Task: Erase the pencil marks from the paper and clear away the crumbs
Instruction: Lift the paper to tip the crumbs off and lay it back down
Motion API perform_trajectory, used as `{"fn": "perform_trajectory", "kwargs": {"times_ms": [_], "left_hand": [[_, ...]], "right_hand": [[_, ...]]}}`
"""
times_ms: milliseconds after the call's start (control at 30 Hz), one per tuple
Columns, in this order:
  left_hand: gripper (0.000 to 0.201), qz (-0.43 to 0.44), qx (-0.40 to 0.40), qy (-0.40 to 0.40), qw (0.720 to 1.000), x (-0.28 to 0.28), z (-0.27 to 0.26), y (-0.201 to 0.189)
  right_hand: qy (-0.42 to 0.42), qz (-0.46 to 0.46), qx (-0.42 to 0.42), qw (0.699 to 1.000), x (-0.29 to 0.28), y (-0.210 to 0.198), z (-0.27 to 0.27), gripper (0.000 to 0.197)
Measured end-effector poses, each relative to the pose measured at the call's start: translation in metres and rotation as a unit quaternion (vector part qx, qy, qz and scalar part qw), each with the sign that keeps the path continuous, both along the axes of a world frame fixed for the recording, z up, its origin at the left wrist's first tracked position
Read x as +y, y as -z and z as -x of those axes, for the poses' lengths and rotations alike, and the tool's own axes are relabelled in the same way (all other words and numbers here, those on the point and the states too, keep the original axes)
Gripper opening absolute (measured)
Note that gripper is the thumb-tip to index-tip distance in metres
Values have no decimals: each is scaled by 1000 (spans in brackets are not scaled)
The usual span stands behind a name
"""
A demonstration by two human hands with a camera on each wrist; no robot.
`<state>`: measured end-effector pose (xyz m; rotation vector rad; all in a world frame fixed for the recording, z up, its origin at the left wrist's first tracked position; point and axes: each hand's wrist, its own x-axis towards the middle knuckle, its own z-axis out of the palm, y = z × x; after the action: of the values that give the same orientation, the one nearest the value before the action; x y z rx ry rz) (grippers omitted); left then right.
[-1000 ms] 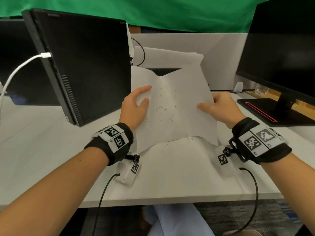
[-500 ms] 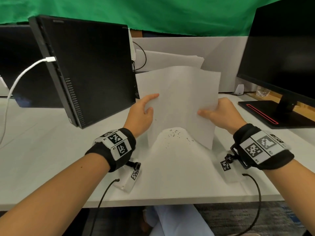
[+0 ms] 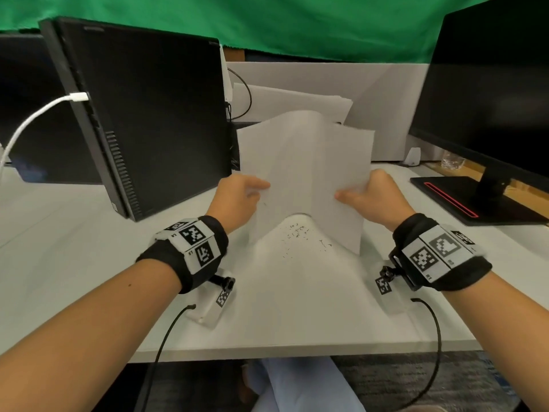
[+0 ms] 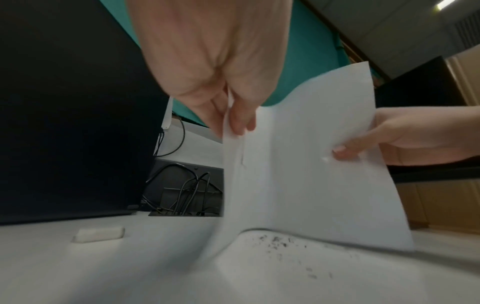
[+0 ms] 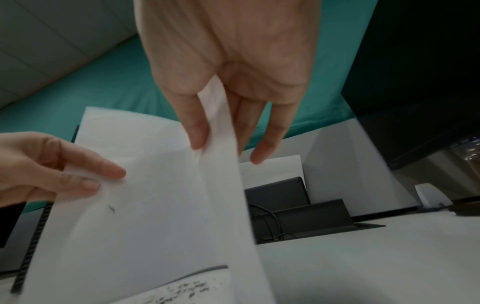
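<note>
A white sheet of paper (image 3: pixel 306 173) stands almost upright over the desk, bowed into an arch along its lower edge. My left hand (image 3: pixel 237 197) pinches its left edge between thumb and fingers, also seen as left hand (image 4: pixel 233 115). My right hand (image 3: pixel 365 194) pinches the right edge, thumb in front and fingers behind, seen as right hand (image 5: pixel 215 127). Dark eraser crumbs (image 3: pixel 300 233) lie scattered on the white desk (image 3: pixel 297 307) under the arch. One crumb (image 5: pixel 111 208) still clings to the paper. A white eraser (image 4: pixel 100 234) lies on the desk to the left.
A black computer tower (image 3: pixel 142 114) stands close at the left with a white cable (image 3: pixel 32 120) plugged in. A black monitor (image 3: pixel 490 84) on its stand (image 3: pixel 475 200) is at the right. A cable hatch (image 4: pixel 187 189) and more white sheets (image 3: pixel 297 99) lie behind the paper.
The paper was tipped from a slant to nearly upright and bowed. The crumbs slid off its face and now lie on the desk below.
</note>
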<state>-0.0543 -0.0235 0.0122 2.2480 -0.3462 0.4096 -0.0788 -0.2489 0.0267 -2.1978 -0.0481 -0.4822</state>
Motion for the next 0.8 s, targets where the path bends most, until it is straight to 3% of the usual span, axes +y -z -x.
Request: {"fn": "perform_trajectory", "kwargs": {"times_ms": [133, 367, 467, 600, 667, 800], "left_hand": [[30, 50, -74, -61, 994, 4, -4, -7], [27, 101, -116, -108, 982, 8, -14, 0], [47, 93, -89, -88, 988, 5, -17, -2], [80, 40, 22, 2, 999, 1, -14, 2], [86, 46, 35, 20, 998, -1, -13, 2], [48, 98, -39, -14, 994, -8, -18, 1]], "right_hand": [[10, -36, -57, 998, 0, -6, -1, 27], [7, -54, -81, 995, -1, -11, -6, 27], [9, -78, -88, 993, -6, -13, -8, 25], [15, -72, -86, 994, -15, -13, -11, 26], [17, -77, -84, 993, -17, -13, -13, 27], [16, -82, -87, 993, -17, -10, -15, 26]]}}
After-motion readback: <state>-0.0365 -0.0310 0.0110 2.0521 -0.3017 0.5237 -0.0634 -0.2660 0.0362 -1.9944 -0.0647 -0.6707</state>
